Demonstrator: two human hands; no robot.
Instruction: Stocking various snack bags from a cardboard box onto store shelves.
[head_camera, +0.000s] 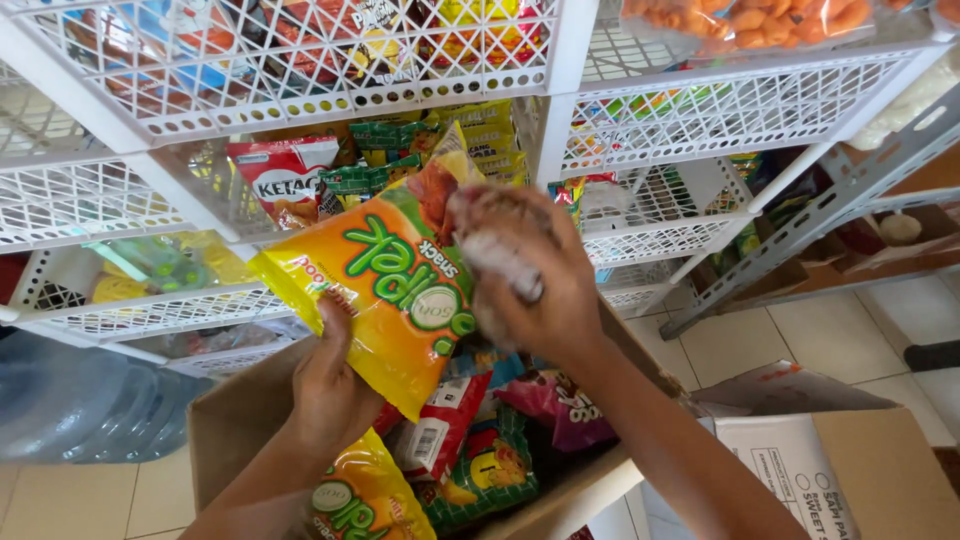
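The left hand (330, 385) grips the lower edge of a yellow-and-orange snack bag (385, 290), thumb pressed on the front face and fingers closed behind it. The right hand (525, 285) meets the bag's right edge near its top; it is blurred, with fingers curled toward the packet, and I cannot tell whether it actually pinches the bag or only touches it. The bag hangs tilted, upside down to the viewer, above an open cardboard box (235, 415) and just in front of the white lattice shelf baskets (300, 90).

Inside the box lie more packets: a second yellow bag (365, 495) at the near left, a red packet (440, 425), a green one (490, 475) and a purple one (565, 410), crowded edge to edge. The box's right wall runs close under the right forearm.

The baskets above hold other snack packs, with a red-and-white packet (285, 180) just behind the held bag's top corner. Room is tight there; the open gap is between the basket fronts and the box rim. To the right, tiled floor (800, 330) lies bare beside a second carton (830, 470). A blue water jug (80, 400) sits low left.
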